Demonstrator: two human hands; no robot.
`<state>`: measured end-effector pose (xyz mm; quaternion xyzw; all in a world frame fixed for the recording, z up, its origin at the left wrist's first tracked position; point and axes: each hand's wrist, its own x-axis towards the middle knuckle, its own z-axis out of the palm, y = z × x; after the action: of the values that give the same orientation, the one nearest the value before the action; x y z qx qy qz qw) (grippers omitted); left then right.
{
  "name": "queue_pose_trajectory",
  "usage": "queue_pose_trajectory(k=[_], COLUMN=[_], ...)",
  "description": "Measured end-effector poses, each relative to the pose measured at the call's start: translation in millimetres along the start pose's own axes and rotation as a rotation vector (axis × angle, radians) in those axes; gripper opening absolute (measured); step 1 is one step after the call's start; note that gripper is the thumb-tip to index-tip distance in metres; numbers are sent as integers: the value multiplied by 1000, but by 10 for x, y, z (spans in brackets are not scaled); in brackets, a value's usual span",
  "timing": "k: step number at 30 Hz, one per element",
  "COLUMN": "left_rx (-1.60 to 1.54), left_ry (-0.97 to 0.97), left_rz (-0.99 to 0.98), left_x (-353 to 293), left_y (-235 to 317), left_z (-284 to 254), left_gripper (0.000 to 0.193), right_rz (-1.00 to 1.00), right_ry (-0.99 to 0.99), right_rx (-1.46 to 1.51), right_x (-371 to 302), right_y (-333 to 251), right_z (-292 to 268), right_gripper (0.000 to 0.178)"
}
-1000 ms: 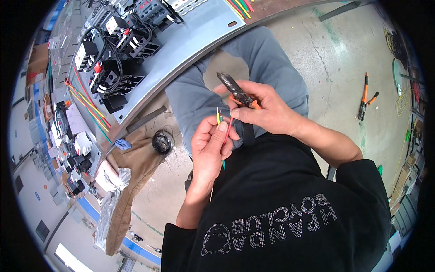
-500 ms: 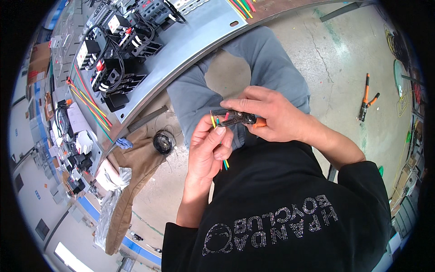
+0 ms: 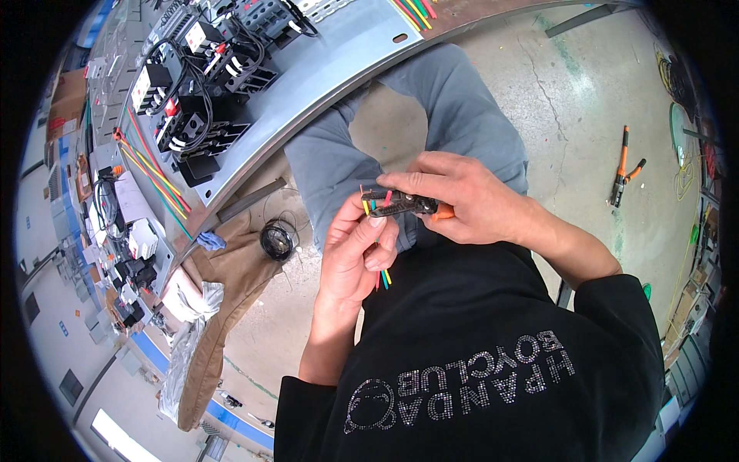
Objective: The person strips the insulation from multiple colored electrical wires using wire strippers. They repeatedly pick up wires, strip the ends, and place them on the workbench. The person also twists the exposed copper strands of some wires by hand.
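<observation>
Between the thumb and fingers of my left hand (image 3: 356,250) are several thin wires, including a yellow wire (image 3: 366,207), a green one and a red one. Their lower ends (image 3: 386,279) stick out below the fingers. A bare, copper-coloured tip shows above the yellow wire. My right hand (image 3: 466,196) is closed around a wire stripper (image 3: 414,202) with dark jaws and orange handles. Its jaws lie across the wires near their upper ends, just above my left thumb. Whether they are clamped on a wire I cannot tell.
A metal panel (image 3: 323,83) on the bench carries black electrical components (image 3: 202,127) with cables. More coloured wires (image 3: 158,175) lie along its left edge. A second orange-handled tool (image 3: 620,173) lies on the floor at right. A black wire coil (image 3: 277,240) is at left, beside brown cloth (image 3: 223,308).
Both hands, the wires and the stripper have shifted very slightly to the right. Both grips look the same.
</observation>
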<state>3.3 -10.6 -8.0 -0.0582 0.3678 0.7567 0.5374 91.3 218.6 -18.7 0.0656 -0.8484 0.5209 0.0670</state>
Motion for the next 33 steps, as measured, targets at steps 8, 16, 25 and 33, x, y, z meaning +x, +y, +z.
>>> queue_pose_trajectory(k=[8, 16, 25, 33], left_rx=[-69, -40, -106, -1], left_ry=[22, -17, 11, -12], left_rz=[-16, -29, -90, -53], left_x=[-2, 14, 13, -3], left_y=[13, 14, 8, 50], left_z=[47, 16, 63, 120], left_gripper=[17, 18, 19, 20], right_rz=[2, 9, 2, 415], right_ry=[-5, -5, 42, 756], right_rx=[-7, -68, -166, 1003], right_x=[5, 4, -28, 150], right_y=[12, 14, 82, 569], right_z=[-2, -27, 5, -583], right_gripper=[68, 71, 72, 47])
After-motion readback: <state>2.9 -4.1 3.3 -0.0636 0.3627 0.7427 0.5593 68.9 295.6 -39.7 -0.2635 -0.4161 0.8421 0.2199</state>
